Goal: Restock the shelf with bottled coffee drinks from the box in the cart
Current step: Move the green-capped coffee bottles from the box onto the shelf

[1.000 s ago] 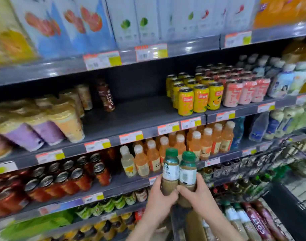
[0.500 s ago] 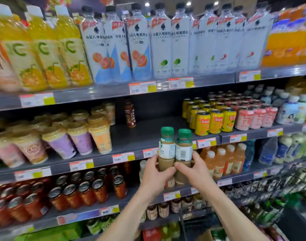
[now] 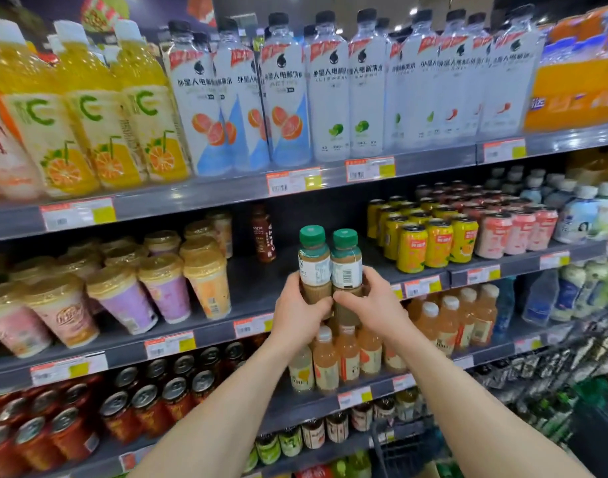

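Finding: I have the left grip (image 3: 299, 313) wrapped round the lower body of the left coffee bottle (image 3: 313, 260). The right grip (image 3: 371, 305) is curled round the lower body of the right coffee bottle (image 3: 345, 265), thumb across its front. Both grips are clenched on their loads, neither released. The two bottles are upright, green caps up, side by side and touching.

Location: my reference is the lone dark bottle (image 3: 263, 236) at the back of the middle shelf (image 3: 257, 291). The pair sits to its right and nearer to me, about level with the shelf's front edge. The grips hide the bases, so I cannot tell whether they rest on the shelf. Cup drinks (image 3: 206, 281) stand left of the dark bottle; yellow cans (image 3: 433, 238) stand well to its right. The shelf around the dark bottle is bare.

Assessment: the step in hand appears to be setting this pair down.

Recommendation:
- carry both bottles inward level, bases clearing the front lip
- land them to the right of the dark bottle, towards the back, leaving the front for later stock
- keep them pressed together so neither tips
- stay clear of the yellow cans
- let go only once both bases sit flat
- turn the labels outward, since the right bottle shows its barcode
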`<state>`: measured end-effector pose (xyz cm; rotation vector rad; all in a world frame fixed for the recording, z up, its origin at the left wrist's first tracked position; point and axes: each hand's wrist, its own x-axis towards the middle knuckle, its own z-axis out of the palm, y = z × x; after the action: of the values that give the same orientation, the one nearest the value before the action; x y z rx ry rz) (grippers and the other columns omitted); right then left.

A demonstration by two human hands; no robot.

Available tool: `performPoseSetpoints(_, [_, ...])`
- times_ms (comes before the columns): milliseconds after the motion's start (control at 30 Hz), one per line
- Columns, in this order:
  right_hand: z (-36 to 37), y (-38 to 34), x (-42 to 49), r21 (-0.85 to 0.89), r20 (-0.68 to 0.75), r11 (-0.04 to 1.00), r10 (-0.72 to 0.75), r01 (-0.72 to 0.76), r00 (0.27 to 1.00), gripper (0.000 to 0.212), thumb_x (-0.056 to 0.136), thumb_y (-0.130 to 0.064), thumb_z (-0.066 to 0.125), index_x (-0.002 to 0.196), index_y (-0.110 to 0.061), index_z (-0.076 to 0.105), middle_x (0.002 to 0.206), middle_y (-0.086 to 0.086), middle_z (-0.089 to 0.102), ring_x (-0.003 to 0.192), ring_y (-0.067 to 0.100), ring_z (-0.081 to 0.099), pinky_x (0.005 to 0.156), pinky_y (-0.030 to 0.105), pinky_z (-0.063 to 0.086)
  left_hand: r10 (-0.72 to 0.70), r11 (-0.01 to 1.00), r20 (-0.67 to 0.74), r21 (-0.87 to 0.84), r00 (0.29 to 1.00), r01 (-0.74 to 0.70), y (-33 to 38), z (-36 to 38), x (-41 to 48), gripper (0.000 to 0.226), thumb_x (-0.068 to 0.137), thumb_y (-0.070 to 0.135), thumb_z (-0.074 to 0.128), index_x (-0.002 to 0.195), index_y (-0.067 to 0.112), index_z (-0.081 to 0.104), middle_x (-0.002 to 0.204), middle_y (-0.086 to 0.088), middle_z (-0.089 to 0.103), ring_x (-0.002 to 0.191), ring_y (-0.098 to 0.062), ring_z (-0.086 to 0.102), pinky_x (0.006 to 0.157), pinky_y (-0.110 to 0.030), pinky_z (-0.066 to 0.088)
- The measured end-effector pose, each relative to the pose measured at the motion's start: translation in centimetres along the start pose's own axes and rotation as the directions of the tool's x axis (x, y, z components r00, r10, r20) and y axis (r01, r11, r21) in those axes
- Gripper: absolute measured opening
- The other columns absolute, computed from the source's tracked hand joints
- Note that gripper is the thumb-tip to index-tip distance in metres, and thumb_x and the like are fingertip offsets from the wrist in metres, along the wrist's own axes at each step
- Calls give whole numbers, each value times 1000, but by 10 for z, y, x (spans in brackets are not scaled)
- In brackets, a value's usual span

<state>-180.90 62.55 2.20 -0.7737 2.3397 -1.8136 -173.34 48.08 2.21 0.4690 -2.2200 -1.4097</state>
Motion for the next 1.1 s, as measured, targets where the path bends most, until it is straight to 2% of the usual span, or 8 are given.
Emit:
performPoseSetpoints(100, [-4, 11, 40, -4, -5, 1000, -14, 14, 1000, 61, 83, -26, 79, 137, -29, 51, 125, -12, 65, 114, 5, 61, 99, 39, 54, -11, 1000, -42, 9, 999, 11, -1, 12, 35, 61, 77, 32, 79, 125, 42, 42, 100, 31, 54, 91, 11, 52, 68, -7, 37])
performPoseSetpoints(200, [-9, 31, 89, -44, -6, 999, -25, 24, 1000, 65, 81, -30, 80, 138, -29, 50, 127, -11, 65, 116, 9, 61, 101, 44, 53, -7, 999, -82, 44, 997, 11, -8, 31, 76, 58, 78, 34, 79, 123, 37, 43, 100, 27, 53, 92, 6, 54, 70, -12, 39])
performPoseSetpoints(300, [-12, 52, 133, -38, 3, 999, -27, 27, 1000, 65, 81, -32, 79, 138, -29, 50, 127, -10, 65, 116, 10, 62, 100, 46, 53, 3, 996, -112, 93, 994, 7, -17, 49, 110, 57, 78, 33, 79, 124, 33, 45, 107, 20, 57, 97, -3, 57, 79, -22, 43])
performPoseSetpoints(500, [-15, 93, 184, -115, -23, 993, -26, 23, 999, 60, 80, -30, 80, 133, -25, 54, 121, -4, 69, 111, 16, 65, 96, 41, 54, 21, 972, -102, 235, 995, 4, -43, 69, 155, 57, 80, 29, 79, 127, 23, 47, 113, 11, 63, 104, -11, 61, 82, -22, 42])
performPoseSetpoints(600, [-17, 106, 194, -186, -28, 982, -45, 39, 999, 55, 78, -30, 81, 127, -21, 58, 115, -1, 71, 107, 20, 67, 91, 38, 55, -8, 965, -136, 259, 991, 43, -56, 76, 162, 49, 81, 29, 78, 117, 27, 46, 104, 9, 61, 107, -18, 63, 80, -22, 41])
performPoseSetpoints(700, [-18, 113, 197, -298, -2, 954, -7, 6, 1000, 72, 70, -35, 85, 131, -16, 52, 123, 6, 67, 112, 26, 64, 93, 38, 53, 4, 964, -166, 264, 986, 41, -60, 81, 166, 50, 78, 27, 78, 119, 23, 50, 103, 7, 62, 105, -22, 64, 78, -24, 41])
performPoseSetpoints(833, [-16, 108, 197, -420, -27, 906, 39, -47, 999, 104, 58, -58, 89, 138, -13, 40, 135, 13, 51, 122, 31, 56, 93, 35, 47, 8, 942, -157, 333, 988, 46, -61, 81, 167, 67, 70, 33, 87, 124, 19, 49, 121, -4, 63, 113, -24, 60, 90, -33, 49])
performPoseSetpoints(1100, [-6, 95, 230, -429, -51, 896, 101, -113, 994, 68, 76, -37, 85, 131, -13, 55, 129, 10, 64, 119, 30, 60, 96, 37, 51, -55, 934, -188, 339, 981, 117, -60, 80, 178, 62, 74, 33, 86, 121, 18, 48, 124, -6, 61, 113, -27, 60, 86, -32, 46])
